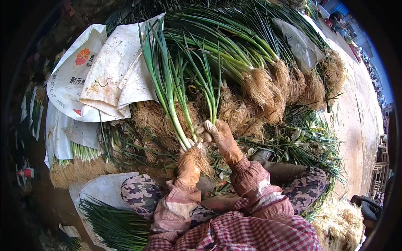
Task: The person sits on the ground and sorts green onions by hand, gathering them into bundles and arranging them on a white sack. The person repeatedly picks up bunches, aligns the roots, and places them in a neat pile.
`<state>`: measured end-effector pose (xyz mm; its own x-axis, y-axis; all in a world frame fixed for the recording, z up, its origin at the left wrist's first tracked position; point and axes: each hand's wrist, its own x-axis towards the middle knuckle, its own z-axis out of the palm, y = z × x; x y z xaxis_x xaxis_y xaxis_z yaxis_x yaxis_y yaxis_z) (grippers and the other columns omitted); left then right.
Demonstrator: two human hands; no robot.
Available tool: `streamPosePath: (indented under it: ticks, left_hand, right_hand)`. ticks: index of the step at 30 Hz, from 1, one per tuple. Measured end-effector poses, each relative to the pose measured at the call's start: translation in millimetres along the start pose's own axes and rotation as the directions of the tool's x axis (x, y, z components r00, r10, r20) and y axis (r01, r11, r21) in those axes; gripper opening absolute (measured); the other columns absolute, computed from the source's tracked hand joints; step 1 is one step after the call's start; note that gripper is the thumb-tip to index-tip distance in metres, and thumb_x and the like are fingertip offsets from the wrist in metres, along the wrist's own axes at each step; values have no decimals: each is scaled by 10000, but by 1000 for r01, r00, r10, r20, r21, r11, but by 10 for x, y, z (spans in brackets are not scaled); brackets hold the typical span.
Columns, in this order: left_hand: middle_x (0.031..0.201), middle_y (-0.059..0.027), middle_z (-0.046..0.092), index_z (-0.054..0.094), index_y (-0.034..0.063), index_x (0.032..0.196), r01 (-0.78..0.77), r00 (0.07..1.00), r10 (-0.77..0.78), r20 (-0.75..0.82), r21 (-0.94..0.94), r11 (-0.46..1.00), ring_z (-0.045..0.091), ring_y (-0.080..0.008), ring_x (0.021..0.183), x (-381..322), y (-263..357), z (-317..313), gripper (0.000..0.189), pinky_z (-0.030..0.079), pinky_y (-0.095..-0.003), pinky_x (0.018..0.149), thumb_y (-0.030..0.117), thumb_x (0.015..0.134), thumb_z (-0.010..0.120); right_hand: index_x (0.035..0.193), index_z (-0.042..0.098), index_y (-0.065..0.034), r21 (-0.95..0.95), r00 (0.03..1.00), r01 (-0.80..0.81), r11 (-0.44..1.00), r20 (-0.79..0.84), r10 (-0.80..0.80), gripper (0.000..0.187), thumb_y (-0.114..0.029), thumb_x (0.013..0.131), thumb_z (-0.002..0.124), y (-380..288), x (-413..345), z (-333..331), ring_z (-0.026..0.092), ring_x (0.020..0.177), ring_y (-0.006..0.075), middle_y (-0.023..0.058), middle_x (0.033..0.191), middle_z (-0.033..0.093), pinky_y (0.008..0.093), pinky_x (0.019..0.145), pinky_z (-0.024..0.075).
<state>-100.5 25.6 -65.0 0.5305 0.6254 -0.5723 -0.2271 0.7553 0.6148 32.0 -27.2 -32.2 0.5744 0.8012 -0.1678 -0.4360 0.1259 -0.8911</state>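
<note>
My left hand [189, 164], in a soiled glove, is closed around the lower ends of a few green onions [171, 109]; their green leaves point up and away, and their pale roots hang beside the palm. Close to it on the right, my right hand [221, 136], gloved too, grips the base of a smaller green onion stalk [212, 105] between thumb and fingers. The fingertips of both hands nearly meet. Just beyond them lies a large heap of green onions [232, 59] with bushy tan roots [263, 91] facing me.
White woven plastic sacks [108, 69] bearing print lie at the upper left. Below them are covered bunches with trimmed-looking white stalks [84, 152]. Loose leaf scraps [311, 141] lie at right, a green onion pile [116, 222] at lower left and a root heap [339, 222] at lower right.
</note>
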Motion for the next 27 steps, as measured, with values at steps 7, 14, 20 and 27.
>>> streamPosePath:
  ticks: [7, 14, 20, 27]
  left_hand:
    - [1039, -152, 640, 522, 44, 1134, 172, 974, -153, 168, -102, 980, 636, -193, 782, -285, -52, -248, 264, 552, -290, 637, -34, 887, 573]
    - [915, -54, 538, 519, 4, 1165, 595, 725, -165, 669, -488, 639, 469, -108, 702, -321, -222, -385, 238, 421, -235, 604, 132, 965, 521]
    - [969, -78, 534, 537, -26, 1160, 673, 705, -142, 695, -593, 442, 488, -118, 771, -288, -227, -509, 264, 464, -245, 666, 157, 970, 524]
    - [893, -89, 610, 580, -10, 1081, 332, 934, -330, 136, 14, 943, 563, -122, 674, -210, -10, -324, 196, 471, -245, 533, 140, 968, 522]
  right_hand:
    - [1171, 641, -55, 81, 899, -433, 898, 115, 423, 384, -361, 944, 597, 79, -13, -201, 360, 429, 38, -83, 527, 423, 202, 402, 273]
    - [1000, 664, -28, 388, 850, -520, 761, 325, 415, 244, -258, 931, 619, 515, 16, -29, 571, 661, 130, -20, 680, 571, 257, 596, 495]
    - [983, 592, -8, 620, 975, -206, 757, 193, 107, 201, -195, 989, 519, 347, -176, -132, 580, 657, 97, 89, 939, 671, 227, 604, 510]
    - [1126, 635, -8, -614, 913, -317, 723, 9, 408, 270, -212, 951, 608, 123, -410, -191, 546, 700, 96, 31, 760, 616, 272, 619, 458]
